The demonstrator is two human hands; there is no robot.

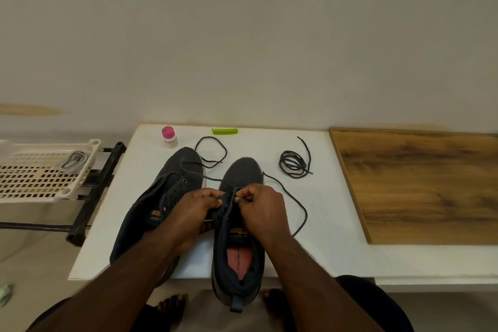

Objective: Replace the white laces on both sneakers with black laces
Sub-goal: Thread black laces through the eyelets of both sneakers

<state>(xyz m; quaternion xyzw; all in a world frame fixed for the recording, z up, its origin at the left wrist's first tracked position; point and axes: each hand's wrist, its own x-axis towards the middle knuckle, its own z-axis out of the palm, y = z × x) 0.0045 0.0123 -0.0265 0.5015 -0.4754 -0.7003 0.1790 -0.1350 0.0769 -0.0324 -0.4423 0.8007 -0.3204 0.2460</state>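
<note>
Hands, left and right, pinch black lace on right sneaker overhanging table edge.

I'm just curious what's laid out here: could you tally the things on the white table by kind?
Sneakers: 2, the left sneaker and the right sneaker
Black laces: 3, the coiled lace, the loose lace and the lace being threaded
Small bottle with pink cap: 1
Green clip-like piece: 1
Total: 7

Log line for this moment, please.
left hand holds right sneaker tongue | right hand pinches black lace at eyelet | spare lace coiled on table
</note>
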